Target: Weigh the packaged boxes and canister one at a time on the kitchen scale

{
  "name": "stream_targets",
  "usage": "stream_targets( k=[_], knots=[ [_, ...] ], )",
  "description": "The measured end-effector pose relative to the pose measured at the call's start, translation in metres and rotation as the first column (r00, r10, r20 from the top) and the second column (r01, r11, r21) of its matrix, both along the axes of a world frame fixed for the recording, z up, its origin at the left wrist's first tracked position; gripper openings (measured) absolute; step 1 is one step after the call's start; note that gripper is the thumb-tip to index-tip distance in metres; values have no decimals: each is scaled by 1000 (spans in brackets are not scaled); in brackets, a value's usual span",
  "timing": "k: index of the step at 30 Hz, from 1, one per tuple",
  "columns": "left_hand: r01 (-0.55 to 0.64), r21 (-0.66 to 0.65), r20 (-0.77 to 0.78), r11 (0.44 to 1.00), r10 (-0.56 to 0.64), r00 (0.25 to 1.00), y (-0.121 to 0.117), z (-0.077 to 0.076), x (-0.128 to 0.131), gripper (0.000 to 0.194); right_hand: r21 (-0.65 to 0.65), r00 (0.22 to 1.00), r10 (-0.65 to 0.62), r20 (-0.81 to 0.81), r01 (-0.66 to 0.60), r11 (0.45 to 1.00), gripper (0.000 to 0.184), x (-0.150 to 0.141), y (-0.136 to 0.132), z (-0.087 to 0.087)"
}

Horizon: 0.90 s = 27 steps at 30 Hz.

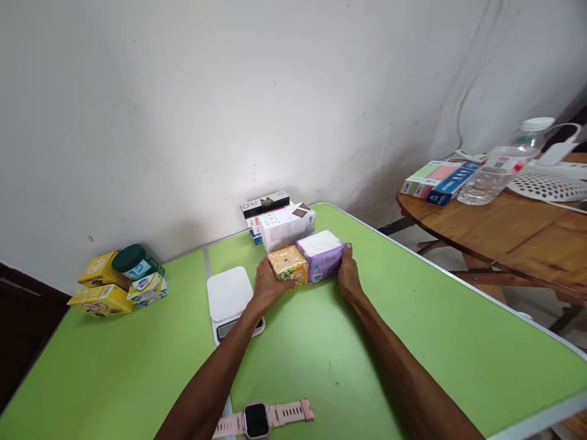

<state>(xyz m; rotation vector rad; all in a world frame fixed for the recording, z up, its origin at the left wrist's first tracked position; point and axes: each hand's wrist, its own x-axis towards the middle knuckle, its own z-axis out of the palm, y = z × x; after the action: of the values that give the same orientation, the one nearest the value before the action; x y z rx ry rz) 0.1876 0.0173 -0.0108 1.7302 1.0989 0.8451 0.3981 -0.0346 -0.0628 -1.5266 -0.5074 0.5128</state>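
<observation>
An orange tissue pack and a purple-and-white tissue pack stand side by side on the green table, touching each other. My left hand grips the orange pack at its left side, thumb across the front. Against the right side of the purple pack is my right hand, thumb at its upper corner. Both packs are clasped between my two hands; most fingertips are hidden behind them. Close to my left wrist lies a white kitchen scale, its display partly covered by the forearm.
Behind the packs sit a white box and a black-and-white box by the wall. Yellow boxes and a dark green jar stand far left. A pink smartwatch lies in front. A wooden table holds a bottle.
</observation>
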Motion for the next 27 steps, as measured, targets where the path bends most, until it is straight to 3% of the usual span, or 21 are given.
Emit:
stream_targets(
  k=[3, 5, 8, 10, 13, 16, 22, 27],
  knots=[
    [2, -41, 22, 999, -1, 1000, -12, 5, -1, 68, 33, 999, -41, 10, 40, 999, 96, -12, -16, 6],
    [-4, -66, 50, 998, 7, 999, -22, 11, -3, 65, 85, 985, -150, 91, 142, 986, 93, -25, -29, 16],
    [30, -86, 144, 996, -18, 989, -39, 24, -10, 65, 218, 882, -352, 314, 294, 931, 77, -55, -53, 36],
    [71, -74, 202, 995, -54, 978, -49, 37, -22, 69, 312, 821, -367, 437, 244, 918, 64, -80, -70, 51],
    [115, -19, 226, 993, -108, 968, -62, 56, -52, 71, 342, 828, -112, 550, -100, 934, 49, -124, -86, 68],
    [66, 25, 202, 997, -70, 977, -67, 69, -92, 67, 300, 807, 120, 579, -348, 888, 47, -167, -87, 75],
    [-86, 31, 90, 996, 83, 993, -53, 67, -162, 62, 268, 764, 359, 536, -557, 786, 50, -225, -54, 69],
    [-116, 3, 20, 993, 116, 993, -37, 52, -182, 65, 230, 763, 426, 487, -582, 780, 48, -240, -37, 55]
  ],
)
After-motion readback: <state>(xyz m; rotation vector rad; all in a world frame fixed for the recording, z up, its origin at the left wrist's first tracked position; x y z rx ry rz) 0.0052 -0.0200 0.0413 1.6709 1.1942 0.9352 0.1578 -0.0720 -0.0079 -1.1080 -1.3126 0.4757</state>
